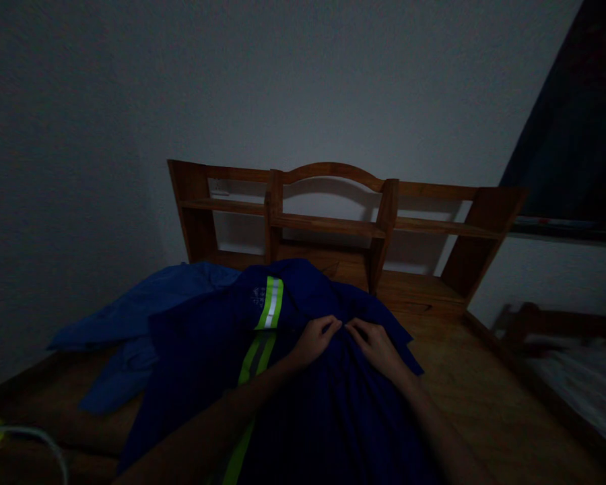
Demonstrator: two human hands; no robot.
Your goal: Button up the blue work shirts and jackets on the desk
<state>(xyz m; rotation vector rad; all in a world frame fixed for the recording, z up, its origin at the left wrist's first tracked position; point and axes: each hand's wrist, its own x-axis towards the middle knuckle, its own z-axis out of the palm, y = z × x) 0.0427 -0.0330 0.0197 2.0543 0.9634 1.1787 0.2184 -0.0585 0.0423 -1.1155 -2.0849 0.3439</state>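
A dark blue work jacket [202, 357] with yellow-green and silver reflective strips [271, 303] lies spread over a wooden desk. My left hand [317, 339] pinches the jacket's fabric near its middle, thumb and forefinger together. Just to the right, my right hand [374, 343] pinches the same fabric, its fingertips close to those of the left. Whatever small part sits between the fingertips is too dark to make out. Below the hands the cloth hangs in folds toward me.
Behind the jacket stands a wooden shelf unit [328, 225] against the pale wall. A lighter blue garment [166, 296] lies at the left. A white cable [35, 431] curves at the lower left. On the right are a dark window [580, 135] and pale bedding [580, 384].
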